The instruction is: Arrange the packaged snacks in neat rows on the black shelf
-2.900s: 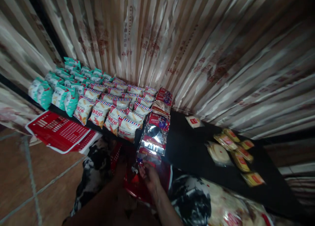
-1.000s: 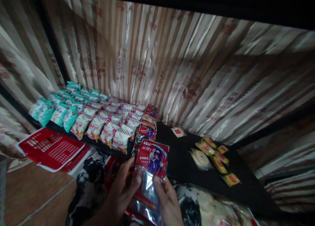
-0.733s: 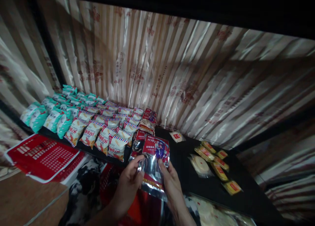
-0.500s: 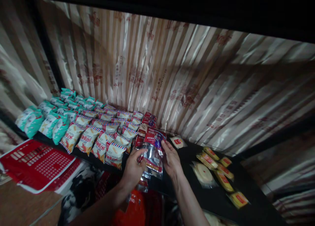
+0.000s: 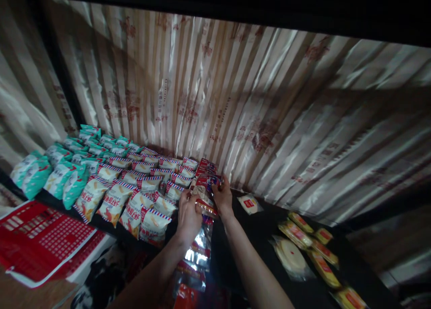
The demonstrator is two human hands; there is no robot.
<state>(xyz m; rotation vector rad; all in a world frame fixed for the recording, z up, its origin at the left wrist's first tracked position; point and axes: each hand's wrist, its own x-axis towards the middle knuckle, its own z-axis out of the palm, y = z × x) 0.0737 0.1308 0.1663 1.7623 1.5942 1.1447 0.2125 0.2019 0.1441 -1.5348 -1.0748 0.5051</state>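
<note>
My left hand (image 5: 188, 212) and my right hand (image 5: 222, 195) both reach onto the black shelf (image 5: 256, 230) and grip a red and silver snack packet (image 5: 206, 188). The packet lies on top of a row of like red and silver packets (image 5: 198, 246) that runs from the back wall toward the shelf's front edge. My left hand's fingers curl over the packet's left side, my right hand's pinch its right edge. Just left of my hands lie rows of white chip bags with striped borders (image 5: 134, 196).
Teal snack bags (image 5: 57, 174) fill the shelf's left end. Round and yellow wrapped snacks (image 5: 303, 248) and one small white packet (image 5: 248, 203) lie at the right. A red basket (image 5: 40, 241) sits low on the left. Striped foil covers the back wall (image 5: 235, 102).
Both hands lifted the packet from below the shelf and carried it forward and up onto the row, toward the back wall. The view tilted up and moved closer.
</note>
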